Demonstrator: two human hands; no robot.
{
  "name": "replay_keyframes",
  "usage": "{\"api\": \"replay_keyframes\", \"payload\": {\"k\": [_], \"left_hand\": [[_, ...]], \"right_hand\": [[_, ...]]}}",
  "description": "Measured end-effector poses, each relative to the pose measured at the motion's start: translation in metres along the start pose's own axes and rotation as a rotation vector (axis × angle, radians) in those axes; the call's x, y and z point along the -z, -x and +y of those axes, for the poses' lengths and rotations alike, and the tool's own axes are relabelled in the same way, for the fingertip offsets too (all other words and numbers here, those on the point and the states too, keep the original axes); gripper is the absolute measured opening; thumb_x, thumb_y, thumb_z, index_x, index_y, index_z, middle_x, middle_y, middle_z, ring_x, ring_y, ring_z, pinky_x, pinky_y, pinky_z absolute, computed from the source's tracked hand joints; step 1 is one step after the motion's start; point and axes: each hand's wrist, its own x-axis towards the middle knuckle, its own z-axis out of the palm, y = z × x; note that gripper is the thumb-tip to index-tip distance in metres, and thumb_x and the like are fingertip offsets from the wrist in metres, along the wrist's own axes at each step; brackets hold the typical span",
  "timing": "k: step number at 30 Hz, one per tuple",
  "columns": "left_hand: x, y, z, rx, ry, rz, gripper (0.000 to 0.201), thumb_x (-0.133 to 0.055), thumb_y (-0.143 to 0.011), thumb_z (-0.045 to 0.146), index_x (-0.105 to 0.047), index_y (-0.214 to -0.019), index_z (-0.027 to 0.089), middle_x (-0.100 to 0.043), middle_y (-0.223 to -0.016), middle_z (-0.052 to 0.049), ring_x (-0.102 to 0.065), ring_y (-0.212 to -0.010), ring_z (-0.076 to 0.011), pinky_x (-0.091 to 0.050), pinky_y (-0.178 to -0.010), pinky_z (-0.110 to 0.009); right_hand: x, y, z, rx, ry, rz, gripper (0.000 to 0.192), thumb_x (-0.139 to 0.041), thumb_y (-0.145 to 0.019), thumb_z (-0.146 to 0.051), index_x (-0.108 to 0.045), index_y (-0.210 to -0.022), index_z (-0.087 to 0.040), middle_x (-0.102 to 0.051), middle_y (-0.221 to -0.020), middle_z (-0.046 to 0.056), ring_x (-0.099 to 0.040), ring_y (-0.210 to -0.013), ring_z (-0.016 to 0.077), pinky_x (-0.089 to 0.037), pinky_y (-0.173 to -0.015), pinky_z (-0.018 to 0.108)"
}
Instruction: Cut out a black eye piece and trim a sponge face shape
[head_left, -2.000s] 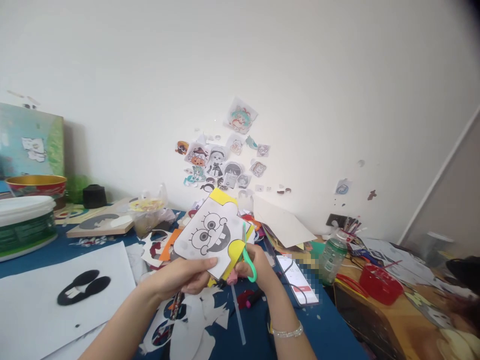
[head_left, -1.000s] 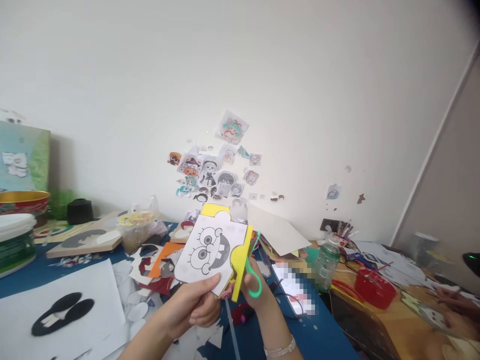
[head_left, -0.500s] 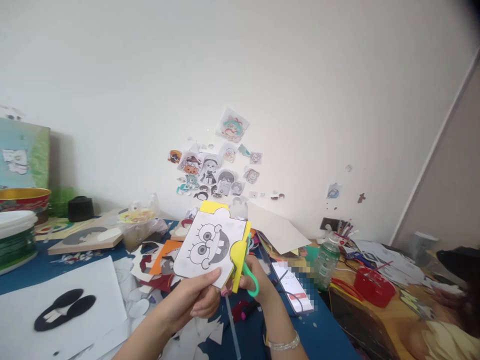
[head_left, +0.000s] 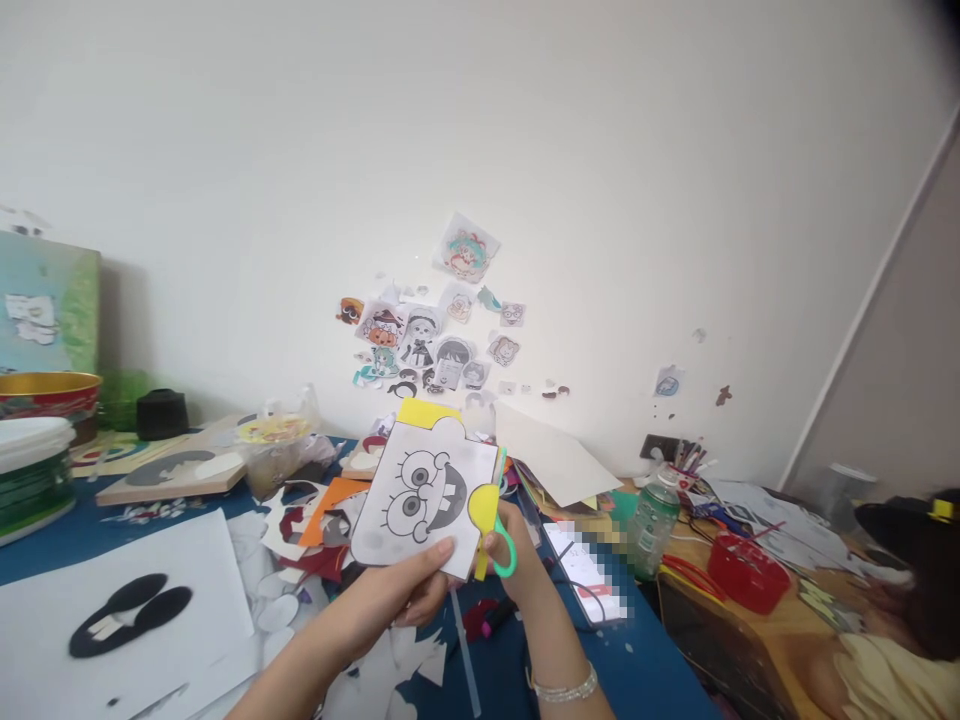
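My left hand pinches the lower edge of a printed cartoon face on white paper backed with yellow sheet, held up above the table. My right hand grips green-handled scissors, their blades at the right edge of the yellow sheet. A curl of yellow hangs beside the blades. A bracelet circles my right wrist.
Blue table littered with paper scraps. White sheet with black cutout at left, green tub, wooden board, a phone, plastic bottle, red tray. Another person sits at right. Stickers on the wall.
The paper face has tilted and shifted slightly while the scissors worked along its right edge. The camera swung a little; a person's head came into view at right.
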Motion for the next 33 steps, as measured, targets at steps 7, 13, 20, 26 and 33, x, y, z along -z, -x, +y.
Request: {"api": "replay_keyframes", "payload": {"k": [7, 13, 20, 26, 33], "left_hand": [[-0.004, -0.001, 0.0, -0.033, -0.027, 0.054, 0.055, -0.039, -0.083, 0.051, -0.039, -0.04, 0.016, -0.033, -0.035, 0.005, -0.025, -0.038, -0.006, -0.026, -0.046, -0.023], [-0.007, -0.001, 0.002, -0.029, -0.024, 0.064, 0.057, -0.037, -0.082, 0.053, -0.037, -0.038, 0.016, -0.028, -0.035, 0.005, -0.022, -0.038, -0.0058, -0.02, -0.044, -0.023], [-0.007, -0.001, 0.002, -0.034, -0.106, 0.093, 0.059, -0.035, -0.081, 0.054, -0.031, -0.035, 0.018, -0.03, -0.035, 0.004, -0.028, -0.038, -0.0068, -0.028, -0.048, -0.023], [-0.006, -0.001, 0.001, -0.046, -0.151, 0.114, 0.058, -0.033, -0.083, 0.052, -0.032, -0.036, 0.018, -0.032, -0.035, 0.003, -0.03, -0.039, -0.0074, -0.031, -0.05, -0.023], [-0.006, 0.001, 0.004, -0.077, -0.21, 0.134, 0.056, -0.035, -0.084, 0.048, -0.033, -0.038, 0.017, -0.034, -0.037, 0.004, -0.031, -0.039, -0.0062, -0.032, -0.05, -0.021]], "right_hand": [[0.0, 0.0, 0.0, 0.0, 0.101, -0.002, 0.067, -0.059, -0.058, -0.068, -0.061, -0.099, -0.014, -0.062, -0.073, 0.006, -0.052, -0.061, 0.0172, -0.043, -0.051, 0.025], [-0.001, -0.001, 0.006, 0.014, 0.118, 0.048, 0.066, -0.06, -0.058, -0.067, -0.061, -0.097, -0.013, -0.06, -0.071, 0.006, -0.05, -0.058, 0.0157, -0.04, -0.046, 0.024], [-0.004, -0.003, -0.001, 0.045, 0.05, 0.052, 0.058, -0.064, -0.059, -0.06, -0.062, -0.093, -0.013, -0.062, -0.074, 0.006, -0.054, -0.063, 0.0182, -0.043, -0.051, 0.025], [-0.007, -0.003, -0.007, 0.042, -0.005, 0.076, 0.055, -0.067, -0.058, -0.058, -0.063, -0.09, -0.013, -0.065, -0.078, 0.008, -0.058, -0.071, 0.0218, -0.047, -0.061, 0.03], [-0.006, -0.002, -0.009, 0.005, 0.04, 0.098, 0.053, -0.066, -0.061, -0.056, -0.062, -0.092, -0.012, -0.065, -0.076, 0.007, -0.058, -0.071, 0.0211, -0.047, -0.061, 0.028]]}}
